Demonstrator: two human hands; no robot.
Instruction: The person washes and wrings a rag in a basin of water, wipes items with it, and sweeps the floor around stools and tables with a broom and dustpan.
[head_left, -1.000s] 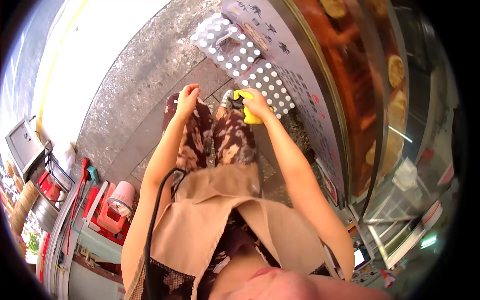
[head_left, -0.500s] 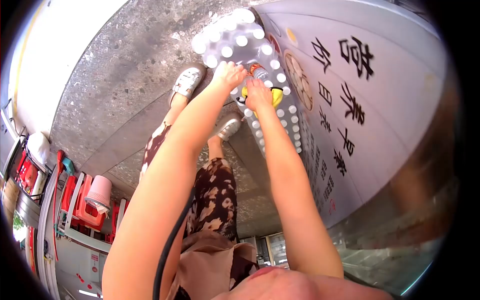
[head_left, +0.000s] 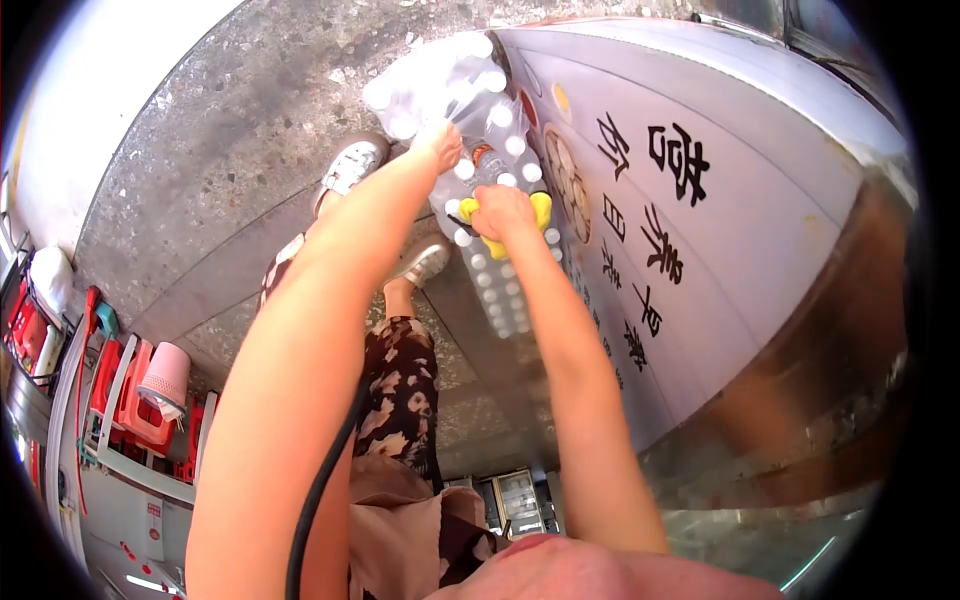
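Observation:
Wrapped packs of clear bottles with white caps [head_left: 495, 285] stand on the ground against a printed panel. My left hand [head_left: 438, 147] is closed on the clear plastic wrap [head_left: 462, 103] over the far pack, and the film is bunched beside the fingers. Nearer to me, my right hand [head_left: 503, 212] is closed on a soft yellow item [head_left: 541, 208] with a black strap or edge, above the bottle caps. Its exact kind is unclear. A bottle with an orange label [head_left: 483, 155] shows between the hands.
To the right rises the panel [head_left: 720, 240] with large black characters. My shoes [head_left: 352, 168] are on the speckled stone floor [head_left: 230, 130], left of the packs. Red stools [head_left: 145, 410] and a pink basket [head_left: 165, 370] stand at left. A black cable [head_left: 325, 490] hangs near my left arm.
The view has shifted, so the scene sits further left. My hands are slightly further apart, the right one nearer to me with the yellow item. The wrap by my left hand looks more stretched.

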